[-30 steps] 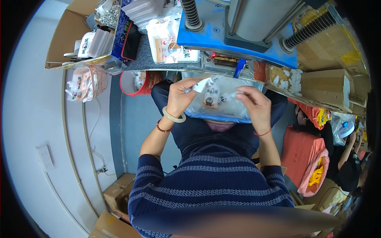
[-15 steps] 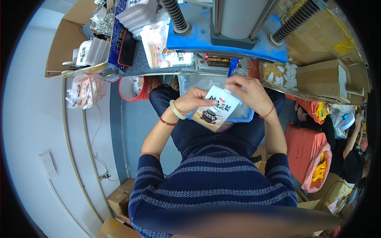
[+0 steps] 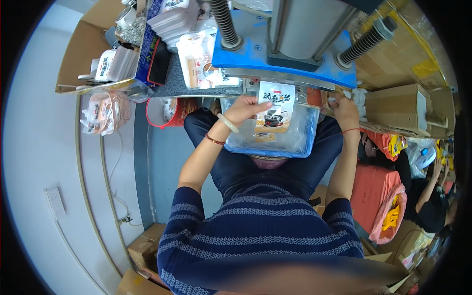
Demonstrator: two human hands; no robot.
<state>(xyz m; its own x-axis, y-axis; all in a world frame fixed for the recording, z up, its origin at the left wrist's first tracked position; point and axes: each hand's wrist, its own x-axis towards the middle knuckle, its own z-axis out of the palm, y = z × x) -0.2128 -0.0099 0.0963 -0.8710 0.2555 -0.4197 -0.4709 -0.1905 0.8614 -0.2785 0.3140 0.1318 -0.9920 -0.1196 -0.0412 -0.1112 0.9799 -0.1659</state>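
Between the thumb and fingers of my left hand (image 3: 244, 110) is a flat white pouch (image 3: 275, 110) with dark lettering and a pot picture. It stands nearly upright at the front edge of the blue press (image 3: 290, 61). Below it, a clear plastic bag with a blue rim (image 3: 295, 140) lies across my lap. My right hand (image 3: 345, 110) is at the cardboard box on the right, beside small white pieces (image 3: 361, 103). Its fingers are bent together; a whitish bit shows at the tips, but what they hold is unclear.
More printed pouches (image 3: 196, 56) lie on the bench left of the press. A red bucket (image 3: 160, 113) stands below. At the left is a carton with stacked white pouches (image 3: 118, 64). Orange sacks (image 3: 376, 196) sit at the right, near another person's arm (image 3: 429, 184).
My right hand has left the pouch's top and moved right to the white pieces. My left hand has carried the pouch forward and turned it more upright.
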